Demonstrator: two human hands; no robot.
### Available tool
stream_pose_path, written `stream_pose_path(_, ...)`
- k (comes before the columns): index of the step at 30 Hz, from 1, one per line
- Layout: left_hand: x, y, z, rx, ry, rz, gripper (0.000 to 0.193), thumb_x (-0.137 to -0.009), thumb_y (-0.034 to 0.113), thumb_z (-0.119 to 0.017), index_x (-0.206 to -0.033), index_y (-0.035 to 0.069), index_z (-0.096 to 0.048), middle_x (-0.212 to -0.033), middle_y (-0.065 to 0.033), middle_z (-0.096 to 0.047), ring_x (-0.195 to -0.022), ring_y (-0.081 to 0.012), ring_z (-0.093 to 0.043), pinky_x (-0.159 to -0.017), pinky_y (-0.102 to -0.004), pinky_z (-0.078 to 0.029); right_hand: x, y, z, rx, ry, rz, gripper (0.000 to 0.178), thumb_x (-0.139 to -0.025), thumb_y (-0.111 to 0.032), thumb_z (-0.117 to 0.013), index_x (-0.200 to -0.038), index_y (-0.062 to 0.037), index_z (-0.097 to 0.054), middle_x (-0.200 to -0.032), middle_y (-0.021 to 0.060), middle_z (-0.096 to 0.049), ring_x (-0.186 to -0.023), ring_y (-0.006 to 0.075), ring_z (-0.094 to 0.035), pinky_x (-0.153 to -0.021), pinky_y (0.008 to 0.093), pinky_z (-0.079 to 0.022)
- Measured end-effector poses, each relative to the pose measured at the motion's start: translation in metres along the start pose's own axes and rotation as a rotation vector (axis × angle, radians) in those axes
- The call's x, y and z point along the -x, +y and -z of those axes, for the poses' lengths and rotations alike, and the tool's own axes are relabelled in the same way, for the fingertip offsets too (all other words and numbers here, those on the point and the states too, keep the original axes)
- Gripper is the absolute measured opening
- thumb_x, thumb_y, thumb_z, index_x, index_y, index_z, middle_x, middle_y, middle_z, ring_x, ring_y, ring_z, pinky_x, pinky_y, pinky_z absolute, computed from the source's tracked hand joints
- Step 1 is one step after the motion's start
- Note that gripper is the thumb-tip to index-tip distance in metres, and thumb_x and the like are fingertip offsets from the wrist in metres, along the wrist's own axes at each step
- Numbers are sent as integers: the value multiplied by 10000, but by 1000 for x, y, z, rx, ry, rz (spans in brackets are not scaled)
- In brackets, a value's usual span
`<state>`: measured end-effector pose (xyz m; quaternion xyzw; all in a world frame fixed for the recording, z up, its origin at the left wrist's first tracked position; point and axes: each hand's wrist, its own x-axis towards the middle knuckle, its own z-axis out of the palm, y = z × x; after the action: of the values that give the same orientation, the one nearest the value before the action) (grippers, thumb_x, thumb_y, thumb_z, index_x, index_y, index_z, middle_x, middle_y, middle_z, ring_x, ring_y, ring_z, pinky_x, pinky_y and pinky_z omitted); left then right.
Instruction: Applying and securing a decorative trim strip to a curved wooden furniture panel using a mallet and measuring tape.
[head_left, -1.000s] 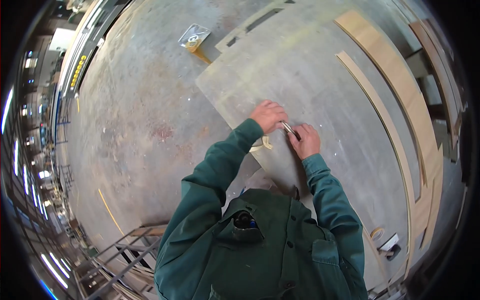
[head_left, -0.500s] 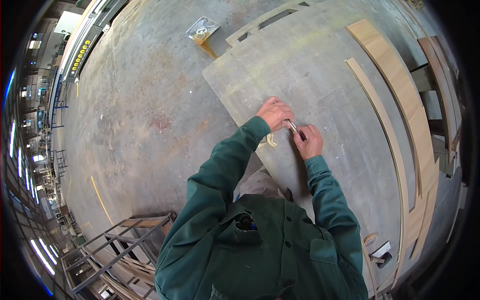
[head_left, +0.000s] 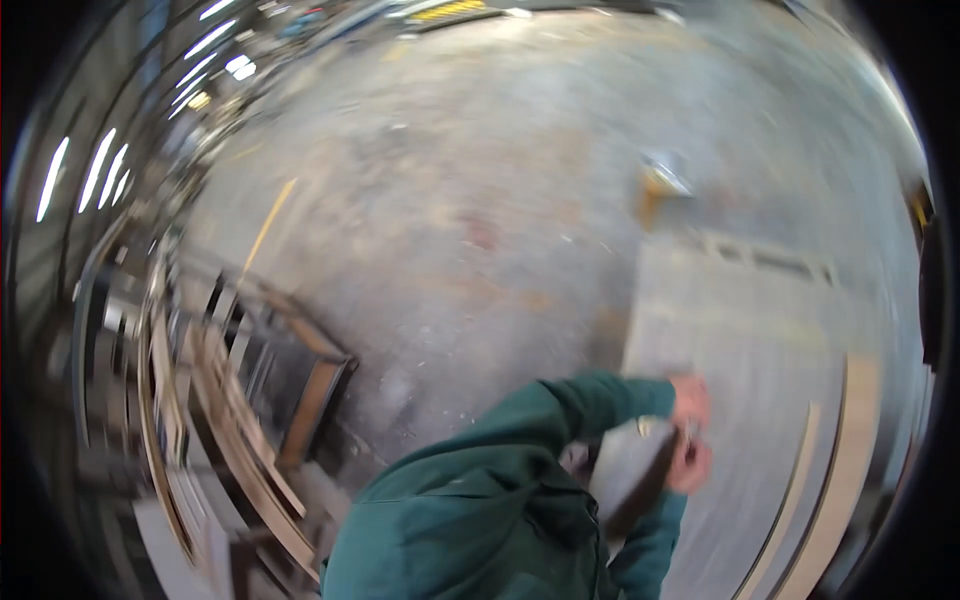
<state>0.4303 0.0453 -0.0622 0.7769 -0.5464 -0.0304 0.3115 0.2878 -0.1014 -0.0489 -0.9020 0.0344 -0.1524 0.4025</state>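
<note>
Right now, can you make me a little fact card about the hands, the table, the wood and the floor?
Left hand: fingers curled at a small thing, too blurred to name
Right hand: curled at the same thing
Grey tabletop: beneath both hands
Wood on the right: narrow strip, wide strip
Floor: grey, with a yellow line

Downward fisheye view from head height

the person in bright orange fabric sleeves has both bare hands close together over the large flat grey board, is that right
The colour is wrong: the long fabric sleeves are dark green, as the head view shows. The bare left hand and bare right hand are close together over the large flat grey board.
</note>
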Motion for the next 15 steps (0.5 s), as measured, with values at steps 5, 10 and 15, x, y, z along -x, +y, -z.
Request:
stream_pose_path(5,15,5,12,-210,75,8,148,-630,357,-723,-749,295,-661,-826,71,-627,-887,-152,-607,-870,-455,-375,-10,-16,-13,-100,-24,-103,255,-851,-225,-769,-897,9,-679,-767,105,-609,-698,199,-569,-650,336,-497)
stream_pose_path(10,9,6,11,-187,97,-15,121,-634,265,-705,-733,284,-639,-824,62,-596,-902,-154,-592,-937,-459,-328,-20,-17,-9,-36,-44,-21,296,-871,-256,-749,-885,27,-664,-769,101,-593,-718,220,-573,-652,340,-489)
stream_pose_path(15,8,3,12,-208,103,-24,108,-649,250,-699,-736,290,-650,-818,76,-610,-907,-128,-597,-970,-459,-298,-25,-36,-4,-26,-69,-85,334,-863,-292,-759,-788,10,-636,-730,94,-556,-666,207,-532,-608,353,-453)
